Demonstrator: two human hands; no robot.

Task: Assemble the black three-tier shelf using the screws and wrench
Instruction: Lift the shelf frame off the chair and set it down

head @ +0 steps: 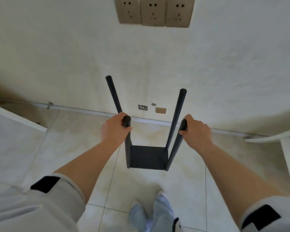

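- Black metal shelf frame [148, 156], part-built: one square tier panel low down, four round posts rising from its corners, tops free.
- Frame sits between the two hands, directly ahead of the body, seemingly held above the tiled floor [84, 148]; contact with the floor cannot be confirmed.
- Long axis of the posts runs up-down, leaning away from the person toward the wall; panel end is the low end.
- Left hand [113, 128] wraps the top of the near left post [128, 139], fingers curled round it, cap just showing above the fist.
- Right hand [197, 129] grips the top of the near right post [177, 144] the same way, thumb side against the tube.
- Far left post [114, 94] and far right post [177, 114] stand beyond the hands, ungripped, small screw holes visible near their tops.
- Both hands about level and equally near; neither arm leads.
- Judgement: only one tier of three on, so two panels remain; the next move likely needs the frame set down or turned so the upper holes can take a panel.
- Screws and wrench not in view.
- Outward: feet in light shoes [151, 213] below the hands, wall sockets [154, 11] high beyond, white furniture edges far left and right.
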